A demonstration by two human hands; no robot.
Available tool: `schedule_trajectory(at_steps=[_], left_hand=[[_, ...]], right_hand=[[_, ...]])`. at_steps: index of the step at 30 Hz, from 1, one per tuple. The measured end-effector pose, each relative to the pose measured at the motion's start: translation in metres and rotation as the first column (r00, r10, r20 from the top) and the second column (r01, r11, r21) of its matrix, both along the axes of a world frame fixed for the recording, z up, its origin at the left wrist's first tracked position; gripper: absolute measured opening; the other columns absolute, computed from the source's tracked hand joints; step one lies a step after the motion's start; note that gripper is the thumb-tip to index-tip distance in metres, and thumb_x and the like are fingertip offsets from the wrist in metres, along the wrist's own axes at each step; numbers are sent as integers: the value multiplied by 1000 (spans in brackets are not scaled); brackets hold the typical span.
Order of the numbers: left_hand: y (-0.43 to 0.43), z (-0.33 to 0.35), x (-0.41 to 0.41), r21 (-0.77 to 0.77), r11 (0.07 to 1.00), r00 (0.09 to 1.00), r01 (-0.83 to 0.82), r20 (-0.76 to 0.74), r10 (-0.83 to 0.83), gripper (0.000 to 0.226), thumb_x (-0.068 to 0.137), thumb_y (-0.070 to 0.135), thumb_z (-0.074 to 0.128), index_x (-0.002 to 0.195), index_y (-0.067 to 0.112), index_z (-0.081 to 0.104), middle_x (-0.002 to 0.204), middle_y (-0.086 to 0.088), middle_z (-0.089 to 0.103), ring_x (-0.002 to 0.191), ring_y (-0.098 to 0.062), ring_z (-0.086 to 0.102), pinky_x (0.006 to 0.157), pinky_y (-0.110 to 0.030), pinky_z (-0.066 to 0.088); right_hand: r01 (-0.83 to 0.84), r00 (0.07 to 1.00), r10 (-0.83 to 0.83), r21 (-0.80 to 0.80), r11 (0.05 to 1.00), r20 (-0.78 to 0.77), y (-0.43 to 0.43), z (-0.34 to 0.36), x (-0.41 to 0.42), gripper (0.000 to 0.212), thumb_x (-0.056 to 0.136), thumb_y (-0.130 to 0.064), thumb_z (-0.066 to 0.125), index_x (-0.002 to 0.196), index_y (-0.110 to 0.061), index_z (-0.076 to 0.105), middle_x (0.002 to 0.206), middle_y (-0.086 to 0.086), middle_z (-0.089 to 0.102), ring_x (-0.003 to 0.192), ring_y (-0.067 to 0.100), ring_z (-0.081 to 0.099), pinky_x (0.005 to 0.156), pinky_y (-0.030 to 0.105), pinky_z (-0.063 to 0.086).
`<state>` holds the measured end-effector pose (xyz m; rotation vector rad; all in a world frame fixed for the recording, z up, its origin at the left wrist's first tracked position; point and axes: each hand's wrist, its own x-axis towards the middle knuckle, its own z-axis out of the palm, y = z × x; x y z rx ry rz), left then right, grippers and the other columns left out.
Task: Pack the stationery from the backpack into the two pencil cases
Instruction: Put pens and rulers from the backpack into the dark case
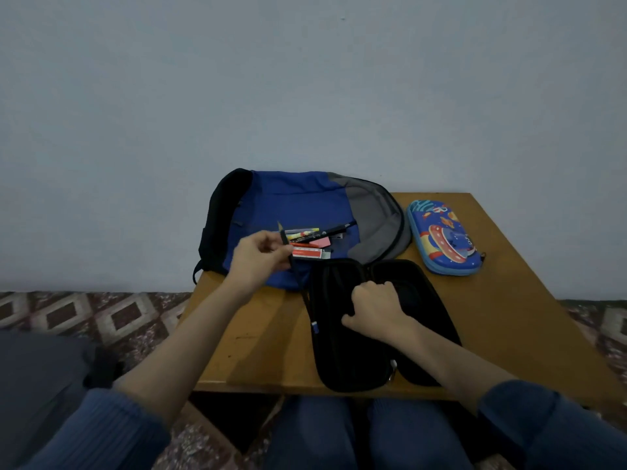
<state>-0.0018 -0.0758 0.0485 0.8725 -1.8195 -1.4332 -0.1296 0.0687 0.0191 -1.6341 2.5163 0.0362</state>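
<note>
A blue, grey and black backpack (291, 201) lies flat at the far side of the wooden table (509, 320). A pile of stationery (315, 244) rests on it: markers, a pink eraser, a red and white packet. My left hand (258, 262) pinches a dark pencil (284, 240) just left of that pile. The black pencil case (339, 354) lies unzipped and spread in front of me. My right hand (373, 308) rests on its middle with curled fingers gripping the inner divider. A blue cartoon pencil case (442, 237) sits zipped at the right.
The table stands against a plain wall. Patterned floor tiles (101, 313) show on both sides. A dark bag or cushion (44, 378) lies on the floor at the left. My knees are under the table's near edge.
</note>
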Motion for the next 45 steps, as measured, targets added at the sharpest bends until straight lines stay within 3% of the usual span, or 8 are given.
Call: schedule_trajectory(at_steps=[5,12,21,28,33,37,41,45], left_hand=[[27,-17,-1,17,1000,998,25,55,-26,6,87,2,60,86,6,57,72,-2,53,71,-13,59,62,-16,55],[32,-33,-12,67,997,995,-33,92,27,9,88,0,59,83,7,55,78,-6,56,78,-20,62,66,-21,56],[52,-49,-41,224,973,983,-54,182,13,19,84,0,63,103,1,58,82,-7,59,72,-16,62,63,-22,57],[69,-56,-50,-100,983,828,152,556,-71,14,88,19,63,89,5,66,79,-9,68,61,-15,63,61,-23,52],[73,-52,-48,145,980,843,137,503,-192,32,95,24,52,68,10,59,64,-3,62,39,-7,57,48,-18,49],[82,-56,-41,225,953,822,203,490,-291,16,89,21,63,78,9,61,65,-3,62,39,-6,56,47,-17,48],[86,-62,-41,229,958,840,174,474,-266,16,86,10,64,74,12,55,72,-4,59,49,-14,57,47,-19,49],[93,-56,-43,384,912,891,144,351,-289,4,92,6,52,93,5,56,83,-11,64,66,-19,64,54,-24,55]], right_hand=[[156,969,-136,-84,984,207,5,-6,3,35,86,-25,58,58,-12,41,61,-1,43,72,23,54,60,28,41],[367,815,-220,-183,912,536,17,-16,-5,23,90,-22,57,69,-12,59,72,3,59,78,24,64,66,29,50],[424,755,-231,-188,886,614,15,-28,-9,31,89,-21,59,61,-20,46,61,-5,49,59,10,48,60,26,41],[407,749,-194,-208,889,634,16,-29,-11,32,90,-20,57,60,-21,45,59,-6,47,57,8,46,57,24,38],[384,744,-110,-286,878,660,23,-25,-16,28,91,-12,52,65,-20,53,58,-6,49,51,4,46,46,11,38],[256,906,-108,-327,909,410,35,-19,-33,7,88,-20,57,93,-21,62,92,-5,59,88,12,58,72,23,46],[151,940,-110,-104,983,322,43,-26,-54,49,92,-32,54,139,-29,39,146,-2,38,134,20,36,107,35,37],[94,960,-88,-11,995,266,42,-25,-63,58,92,-43,51,145,-38,28,151,1,34,138,21,34,109,35,35]])
